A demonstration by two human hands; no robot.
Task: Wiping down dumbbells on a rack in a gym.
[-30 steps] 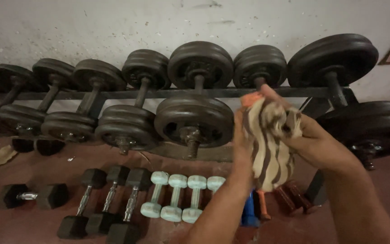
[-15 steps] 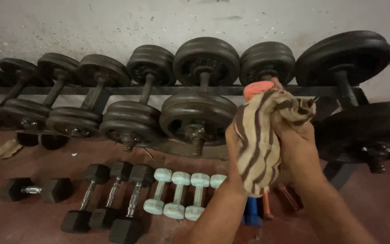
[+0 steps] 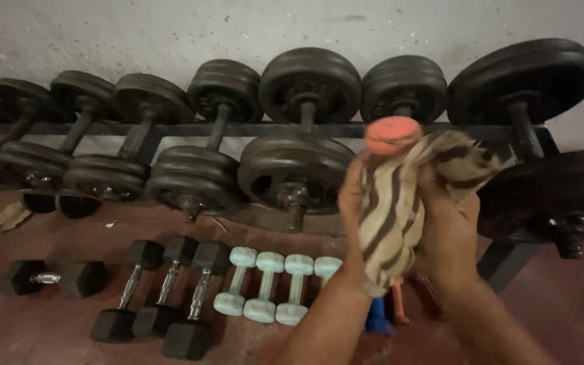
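Head view: an orange dumbbell (image 3: pixel 392 133) is held upright above the floor, wrapped in a striped cloth (image 3: pixel 393 209). The left hand (image 3: pixel 350 203) and right hand (image 3: pixel 449 230) are both clenched around the cloth. Judged risk: the dumbbell slipping inside the loose cloth onto the pale green dumbbells (image 3: pixel 272 287) below. A red floor (image 3: pixel 49 338), rack (image 3: pixel 170 128) and white wall (image 3: pixel 170 27) are noted.
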